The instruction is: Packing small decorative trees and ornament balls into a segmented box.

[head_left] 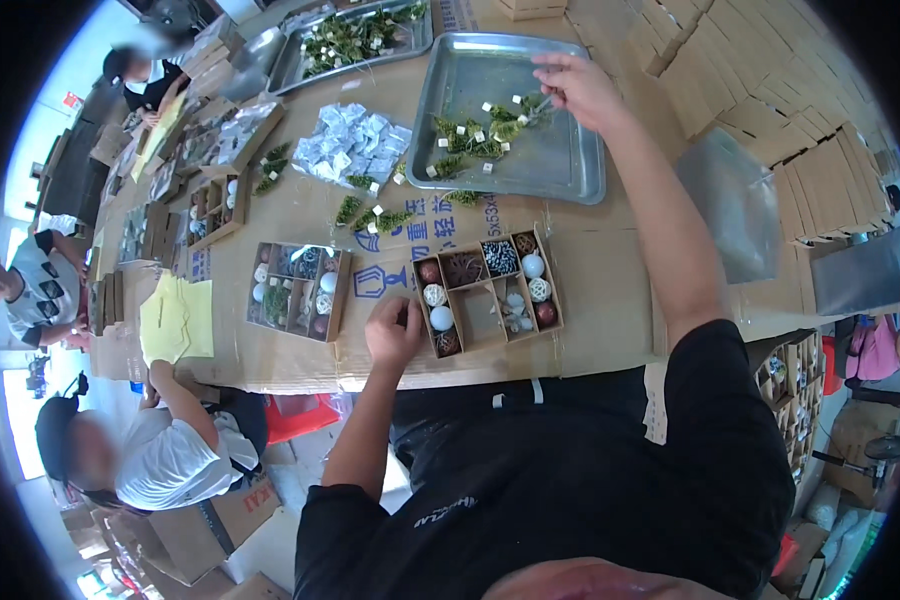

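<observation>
My right hand point(580, 92) reaches over a metal tray point(580, 160), fingers pinched at the end of a small green sprig point(532, 104). More green sprigs point(470, 138) with little white cubes lie in that tray. Curled closed, my left hand point(394, 334) rests beside the left wall of an open divided cardboard box point(558, 290); whatever its fingers may hold is hidden. Balls in white and dark red, a pine cone point(499, 258) and pale pieces point(516, 312) fill several compartments. The front middle compartment point(478, 320) shows bare cardboard.
Left of it stands a filled box with a clear cover point(298, 290). Silvery packets point(348, 148) and loose sprigs point(378, 218) lie behind. A second tray point(425, 30) is at the back; stacked cartons point(820, 180) are at right. Co-workers sit at left, near yellow sheets point(178, 320).
</observation>
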### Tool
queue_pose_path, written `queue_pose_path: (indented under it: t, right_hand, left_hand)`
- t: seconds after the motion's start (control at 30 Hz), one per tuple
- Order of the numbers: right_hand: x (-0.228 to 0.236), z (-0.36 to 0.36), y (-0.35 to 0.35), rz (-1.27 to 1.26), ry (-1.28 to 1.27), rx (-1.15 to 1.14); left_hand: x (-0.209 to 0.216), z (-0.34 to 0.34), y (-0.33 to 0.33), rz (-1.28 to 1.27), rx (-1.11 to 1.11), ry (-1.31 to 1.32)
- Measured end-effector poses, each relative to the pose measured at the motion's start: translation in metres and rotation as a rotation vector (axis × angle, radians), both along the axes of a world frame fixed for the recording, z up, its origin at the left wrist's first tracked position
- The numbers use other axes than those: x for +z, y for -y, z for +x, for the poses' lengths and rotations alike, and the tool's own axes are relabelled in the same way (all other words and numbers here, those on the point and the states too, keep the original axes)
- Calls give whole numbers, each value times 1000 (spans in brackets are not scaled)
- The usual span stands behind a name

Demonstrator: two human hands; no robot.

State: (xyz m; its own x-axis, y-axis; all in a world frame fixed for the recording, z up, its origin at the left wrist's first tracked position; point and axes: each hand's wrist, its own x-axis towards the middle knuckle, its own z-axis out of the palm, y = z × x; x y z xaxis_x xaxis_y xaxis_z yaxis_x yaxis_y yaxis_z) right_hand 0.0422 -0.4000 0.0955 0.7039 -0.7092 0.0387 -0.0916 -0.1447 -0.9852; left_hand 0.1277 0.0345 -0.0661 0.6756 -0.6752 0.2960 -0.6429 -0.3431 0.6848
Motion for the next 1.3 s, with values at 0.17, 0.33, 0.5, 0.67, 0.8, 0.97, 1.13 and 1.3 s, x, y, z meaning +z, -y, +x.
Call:
queue_pose_path:
  t: [0.17,0.33,0.5,0.67,0.8,0.97,1.13,1.3]
  right_hand:
    - [9,-9,9,70,172,-198]
    - [-30,9,30,-911,-531,-441]
    - [-98,42,78,-457,-791,-380]
    - [-87,63,87,-587,-850,-119]
    - [-28,43,105,-135,-362,72]
    - [48,6,19,85,-31,125]
    - [67,6,-27,246,5,387]
    - [62,1,-50,404,22,375]
  left_hand:
    - [0,-3,6,-71,31,-32]
    - [-9,4,0,61,30,133]
    - [-8,2,8,53,17,136]
    - [-10,1,2,36,42,163]
    - [-5,3,8,11,23,138]
    - [20,5,22,-452,133,-220]
    - [152,12,148,-432,-159,215]
    - [149,13,235,3,-496,-341]
